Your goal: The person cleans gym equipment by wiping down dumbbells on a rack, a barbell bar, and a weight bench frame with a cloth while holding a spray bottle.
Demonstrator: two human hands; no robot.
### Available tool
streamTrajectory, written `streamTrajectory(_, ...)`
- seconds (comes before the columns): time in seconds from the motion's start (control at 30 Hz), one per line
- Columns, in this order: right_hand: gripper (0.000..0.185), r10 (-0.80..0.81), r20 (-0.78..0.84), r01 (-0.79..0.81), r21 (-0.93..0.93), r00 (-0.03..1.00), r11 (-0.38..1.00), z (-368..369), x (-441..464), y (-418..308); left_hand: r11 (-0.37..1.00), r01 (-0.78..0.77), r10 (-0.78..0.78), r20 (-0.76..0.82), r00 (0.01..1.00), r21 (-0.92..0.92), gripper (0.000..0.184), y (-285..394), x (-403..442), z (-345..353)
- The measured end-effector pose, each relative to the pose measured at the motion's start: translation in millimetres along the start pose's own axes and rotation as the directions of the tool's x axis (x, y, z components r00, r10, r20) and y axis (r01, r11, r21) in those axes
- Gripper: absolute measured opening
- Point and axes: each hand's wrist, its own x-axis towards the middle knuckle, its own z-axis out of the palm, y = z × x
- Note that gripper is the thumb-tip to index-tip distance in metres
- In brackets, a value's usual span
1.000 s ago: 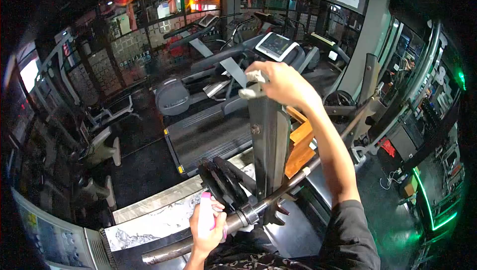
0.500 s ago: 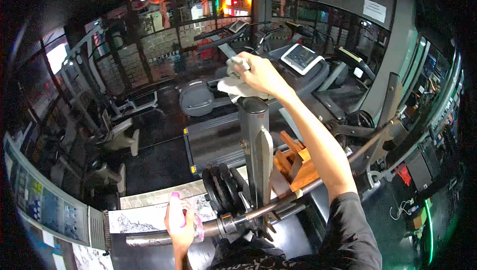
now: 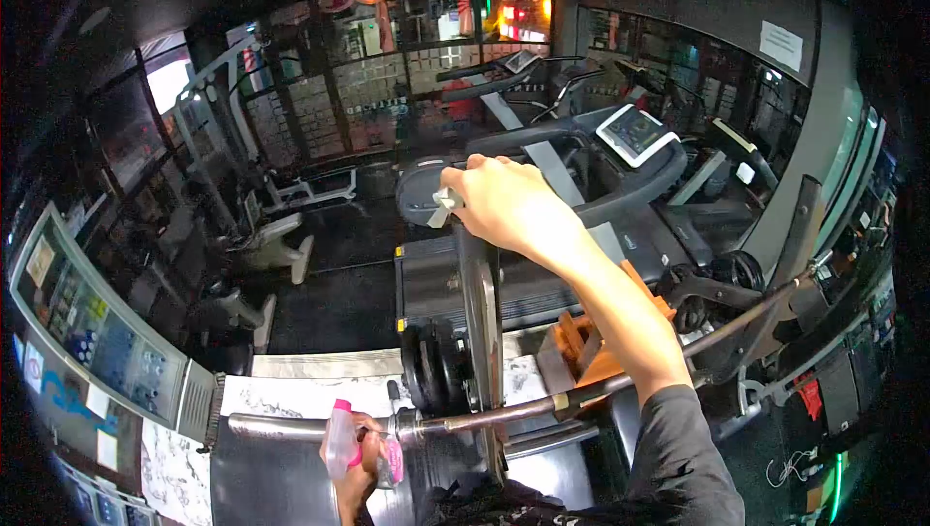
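Observation:
A pale cloth (image 3: 445,204) shows under the curled fingers of my right hand (image 3: 509,201), which is at the top of a dark upright post (image 3: 480,298). The hand covers the post's top. Lower down, my left hand (image 3: 362,463) is wrapped round a clear spray bottle (image 3: 341,444) with pink parts. The bottle is in front of the metal barbell (image 3: 504,417), near its left sleeve. The barbell runs across the post toward the right. Black weight plates (image 3: 433,366) hang just left of the post.
Behind the post is a treadmill (image 3: 542,284) with a lit console (image 3: 635,134). A wooden piece (image 3: 596,347) lies under my right forearm. At the left is a glass-front fridge (image 3: 107,332). More plates (image 3: 736,274) hang on the right-hand rack.
The view has turned left, so the room has shifted right. My right hand has closed more over the post's top, and less cloth shows. My left hand still holds the bottle.

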Motion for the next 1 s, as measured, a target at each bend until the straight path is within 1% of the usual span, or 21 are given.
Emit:
streamTrajectory(0.03,0.026,-0.031,-0.055,0.031,-0.005,0.998,1.0,-4.8,-9.0,-1.3,1.0,-0.009,0.008,0.026,1.0,0.024,0.016,-3.2,-5.5,-0.7)
streamTrajectory(0.07,0.031,-0.052,-0.057,0.053,0.02,0.997,0.998,-11.0,-19.5,-4.6,1.0,-0.015,0.015,0.015,1.0,-0.017,0.019,-14.2,-12.1,-4.5)
streamTrajectory(0.1,0.031,-0.068,-0.06,0.07,0.034,0.996,0.997,-7.7,-28.9,-5.8,0.999,-0.046,0.046,0.023,0.999,-0.002,0.024,-12.1,-19.3,-3.1)
streamTrajectory(0.17,0.035,-0.138,-0.235,0.148,0.023,0.962,0.989,1.9,-45.5,-9.3,0.999,-0.042,0.042,0.021,0.999,-0.015,0.03,-10.1,-33.0,-1.4)
streamTrajectory(0.23,0.037,-0.152,-0.272,0.169,0.037,0.95,0.985,13.0,-56.2,-11.1,0.996,-0.074,0.073,0.019,0.997,0.043,0.03,-15.7,-49.6,-4.8)
streamTrajectory(0.27,0.034,-0.195,-0.32,0.206,0.0,0.927,0.979,16.1,-63.0,-10.1,0.991,-0.101,0.099,0.033,0.995,0.09,0.03,-19.6,-58.3,-5.4)
streamTrajectory(0.3,0.032,-0.24,-0.358,0.243,-0.037,0.902,0.969,19.3,-71.2,-10.5,0.991,-0.093,0.092,0.017,0.996,0.094,0.03,-22.7,-69.3,-4.3)
streamTrajectory(0.37,0.034,-0.241,-0.367,0.261,0.004,0.898,0.965,29.8,-87.2,-17.9,0.979,-0.077,0.085,-0.037,0.996,0.187,0.024,-25.5,-95.1,-1.4)
streamTrajectory(0.4,0.034,-0.216,-0.395,0.255,0.049,0.893,0.966,39.6,-95.4,-21.6,0.998,-0.064,0.066,-0.085,0.994,0.022,0.014,-14.8,-105.6,11.0)
streamTrajectory(0.47,0.037,-0.17,-0.47,0.241,0.094,0.866,0.966,60.5,-107.5,-25.6,0.999,-0.048,0.046,-0.108,0.993,-0.017,0.011,-3.6,-130.7,22.9)
streamTrajectory(0.5,0.037,-0.181,-0.46,0.251,0.095,0.869,0.963,68.3,-113.2,-28.0,0.998,-0.048,0.042,-0.109,0.993,-0.049,0.011,-0.6,-144.5,28.1)
streamTrajectory(0.57,0.041,-0.139,-0.574,0.256,0.127,0.807,0.958,77.9,-121.9,-31.0,0.993,-0.076,0.06,-0.157,0.986,-0.093,0.014,-0.6,-173.3,40.0)
streamTrajectory(0.6,0.043,-0.135,-0.565,0.244,0.12,0.814,0.962,85.2,-129.1,-35.0,0.995,-0.068,0.056,-0.155,0.986,-0.077,0.014,-0.8,-187.0,43.8)
streamTrajectory(0.7,0.04,-0.149,-0.434,0.203,0.08,0.889,0.976,110.6,-167.4,-50.8,0.996,-0.091,0.09,-0.157,0.984,0.001,0.015,2.6,-222.5,52.4)
streamTrajectory(0.77,0.04,-0.146,-0.355,0.214,0.163,0.923,0.963,131.4,-198.2,-55.7,0.997,-0.051,0.041,-0.155,0.987,-0.058,0.014,3.4,-242.3,56.2)
streamTrajectory(0.8,0.039,-0.151,-0.317,0.224,0.207,0.936,0.952,142.1,-211.4,-56.1,0.999,-0.045,0.043,-0.124,0.991,-0.014,0.014,4.3,-249.2,55.8)
streamTrajectory(0.83,0.04,-0.14,-0.241,0.199,0.238,0.96,0.951,147.4,-222.5,-58.6,0.999,-0.049,0.047,-0.131,0.99,-0.017,0.014,5.3,-253.9,57.0)
streamTrajectory(0.87,0.041,-0.133,-0.095,0.156,0.32,0.987,0.934,152.6,-232.4,-57.9,0.997,-0.066,0.069,-0.122,0.99,0.029,0.014,6.0,-259.2,59.0)
streamTrajectory(0.9,0.043,-0.13,0.057,0.098,0.392,0.99,0.915,154.8,-242.0,-56.6,0.994,-0.08,0.088,-0.111,0.99,0.073,0.014,6.4,-265.1,62.4)
streamTrajectory(0.93,0.046,-0.154,-0.07,0.169,0.37,0.986,0.914,158.7,-248.8,-56.1,0.995,-0.077,0.085,-0.111,0.99,0.07,0.014,6.9,-269.8,66.1)
streamTrajectory(1.0,0.045,-0.142,-0.064,0.156,0.41,0.988,0.899,160.9,-252.4,-54.3,0.994,-0.034,0.043,-0.091,0.995,0.104,0.015,9.0,-276.9,72.4)
